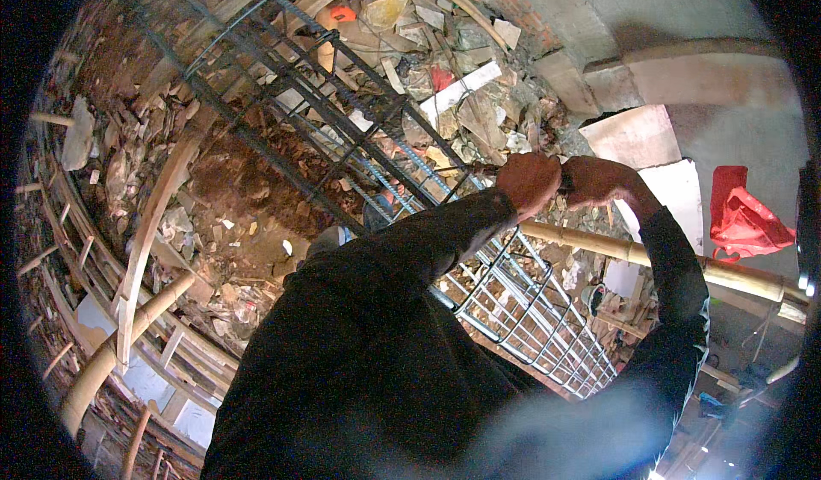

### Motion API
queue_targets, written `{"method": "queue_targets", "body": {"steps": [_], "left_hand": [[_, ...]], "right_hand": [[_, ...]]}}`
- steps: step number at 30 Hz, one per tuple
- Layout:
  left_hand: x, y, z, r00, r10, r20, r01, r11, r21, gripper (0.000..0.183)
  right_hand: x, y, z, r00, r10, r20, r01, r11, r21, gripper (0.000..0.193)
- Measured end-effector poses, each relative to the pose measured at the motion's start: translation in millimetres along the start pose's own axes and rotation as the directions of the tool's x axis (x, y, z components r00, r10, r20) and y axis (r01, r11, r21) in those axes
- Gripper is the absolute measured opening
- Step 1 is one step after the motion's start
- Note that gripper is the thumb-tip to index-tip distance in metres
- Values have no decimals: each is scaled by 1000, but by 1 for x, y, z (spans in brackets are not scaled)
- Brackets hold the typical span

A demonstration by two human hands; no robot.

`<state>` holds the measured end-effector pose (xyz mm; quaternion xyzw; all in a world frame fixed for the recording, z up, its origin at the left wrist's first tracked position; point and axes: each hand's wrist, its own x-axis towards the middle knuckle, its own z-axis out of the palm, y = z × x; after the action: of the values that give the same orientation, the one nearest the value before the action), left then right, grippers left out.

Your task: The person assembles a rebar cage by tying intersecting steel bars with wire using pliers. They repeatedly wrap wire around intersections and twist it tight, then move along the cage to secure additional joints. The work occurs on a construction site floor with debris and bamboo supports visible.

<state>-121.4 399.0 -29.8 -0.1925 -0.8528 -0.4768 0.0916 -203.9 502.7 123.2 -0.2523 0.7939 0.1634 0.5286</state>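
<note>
My left hand [530, 182] is closed in a fist, and the dark-sleeved left arm reaches across to it. Close beside it, my right hand [594, 181] is also closed, its wrist bent toward the left one. Something short and dark shows between the two fists, too small to name. A thin dark piece sticks out to the left of my left hand, beside the steel rebar cage [368, 142]. This cage of long bars and square ties runs from upper left to lower right beneath my arms. My body and sleeves hide its middle.
A bamboo pole [590, 242] crosses under my right forearm. Rubble and broken boards [479, 121] cover the ground. A red plastic bag [746, 219] lies on concrete at right, near pale sheets [637, 138]. Wooden poles and a bamboo pole [128, 343] stand at left.
</note>
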Motion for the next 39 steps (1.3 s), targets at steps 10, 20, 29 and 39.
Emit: {"method": "queue_targets", "body": {"steps": [10,20,29,39], "left_hand": [[32,-30,-20,977,164,139,-140,976,-169,27],[56,-41,-60,790,153,594,312,733,-604,25],[65,-51,-56,753,161,638,328,749,-576,46],[44,11,-73,922,11,387,-24,999,30,86]], "right_hand": [[-28,-17,38,510,-344,-788,-335,764,-550,73],[21,28,30,366,-589,-721,-338,637,-693,45],[18,10,18,552,-371,-747,-196,813,-549,43],[26,37,21,871,-78,-485,-122,922,-368,26]]}}
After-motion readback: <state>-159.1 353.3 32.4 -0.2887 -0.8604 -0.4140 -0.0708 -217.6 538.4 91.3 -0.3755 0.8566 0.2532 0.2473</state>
